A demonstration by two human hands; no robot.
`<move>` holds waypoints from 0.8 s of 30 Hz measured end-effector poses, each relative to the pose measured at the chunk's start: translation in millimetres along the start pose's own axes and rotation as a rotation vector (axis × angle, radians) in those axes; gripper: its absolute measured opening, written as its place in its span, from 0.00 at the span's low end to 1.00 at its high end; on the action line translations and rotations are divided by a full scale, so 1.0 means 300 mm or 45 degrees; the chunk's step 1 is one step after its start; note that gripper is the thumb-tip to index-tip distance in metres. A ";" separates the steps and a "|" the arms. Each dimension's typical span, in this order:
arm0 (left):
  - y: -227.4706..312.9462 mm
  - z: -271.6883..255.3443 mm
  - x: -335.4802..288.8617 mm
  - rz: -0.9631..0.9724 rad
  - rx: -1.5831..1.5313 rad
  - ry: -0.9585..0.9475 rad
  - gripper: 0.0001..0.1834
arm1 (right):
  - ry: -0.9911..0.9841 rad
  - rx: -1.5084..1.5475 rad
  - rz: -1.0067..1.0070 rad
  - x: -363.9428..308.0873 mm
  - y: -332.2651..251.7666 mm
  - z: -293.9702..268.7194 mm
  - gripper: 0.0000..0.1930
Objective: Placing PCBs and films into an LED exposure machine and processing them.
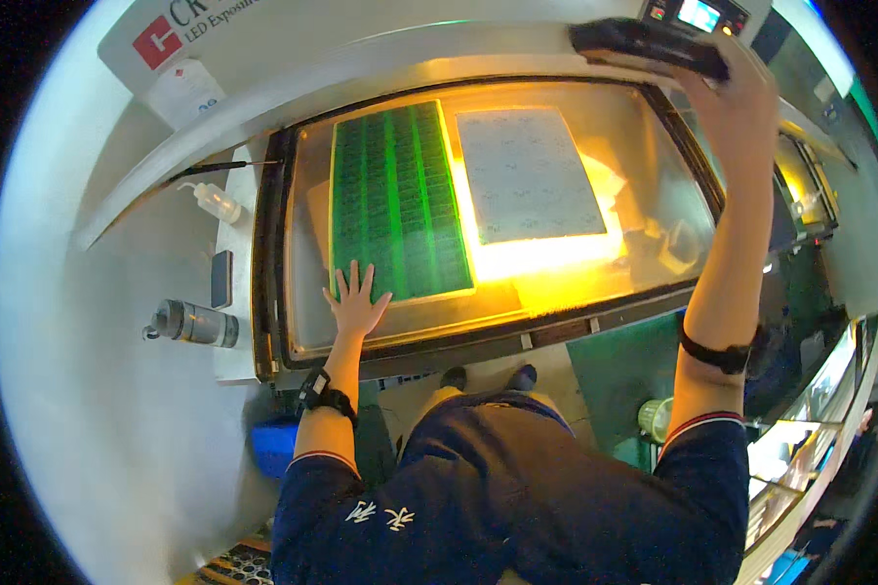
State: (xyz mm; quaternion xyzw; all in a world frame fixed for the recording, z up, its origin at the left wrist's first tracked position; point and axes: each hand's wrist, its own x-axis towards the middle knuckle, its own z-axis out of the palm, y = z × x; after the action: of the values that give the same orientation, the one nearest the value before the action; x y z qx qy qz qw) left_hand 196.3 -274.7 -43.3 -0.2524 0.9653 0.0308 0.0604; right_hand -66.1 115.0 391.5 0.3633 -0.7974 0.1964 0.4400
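My left hand (359, 307) lies with its fingers spread at the lower left edge of a green patterned panel (395, 200), likely a circuit board. The panel rests on the lit glass bed (307, 322) of an exposure machine. Beside it, to the right, is a pale grey patterned sheet (527, 175) with yellow light glowing around its edges. My right hand (737, 97) is raised at the upper right, closed on a long black handle (649, 47) by the edge of the machine's raised lid (419, 73). Part of the grip is hidden.
A small squeeze bottle (215, 202), a phone (222, 279) and a grey drinking bottle (195, 324) are on the ledge at the left. A control panel (698, 15) with a lit screen sits top right. Below are a blue bin (275, 447) and a pale green round container (656, 417).
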 end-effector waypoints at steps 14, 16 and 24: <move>0.433 -0.226 -0.336 1.295 -1.379 -0.882 0.30 | -1.980 -0.100 0.199 -1.319 -0.219 0.169 0.19; 0.406 -0.101 -0.161 0.877 -1.040 -0.371 0.33 | -2.013 -0.061 0.176 -1.389 -0.215 0.224 0.20; 0.505 0.027 0.058 -0.037 -0.116 0.081 0.39 | -2.131 0.070 0.214 -1.481 -0.162 0.282 0.18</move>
State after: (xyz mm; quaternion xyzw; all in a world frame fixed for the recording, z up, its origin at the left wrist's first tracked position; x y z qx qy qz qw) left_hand 107.5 -150.4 -49.3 -0.2697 0.9605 0.0659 0.0186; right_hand 78.2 210.2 -29.4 0.3390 -0.8798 -0.0863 -0.3218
